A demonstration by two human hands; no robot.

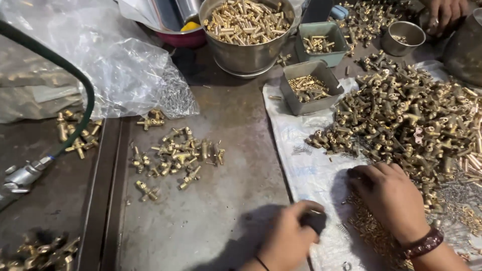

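Note:
My left hand [288, 236] rests low in the head view at the edge of a white sack [311, 170]. Its fingers curl round a small dark object [315, 221] that I cannot make out. My right hand [391, 198] lies palm down on the sack, fingers bent over a heap of small brass pins [369, 228]; nothing shows in its grasp. A dark bracelet [424, 244] circles that wrist. Just beyond the right hand spreads a big pile of brass tee fittings [406, 113].
On the metal bench lies a loose cluster of brass fittings [175, 155]. Behind stand a steel pot of brass tubes [246, 25], two grey trays [309, 88] [321, 42], a small steel bowl [404, 37] and crumpled plastic bags [100, 55]. A green air hose [75, 75] runs left. Another person's hand [444, 12] is top right.

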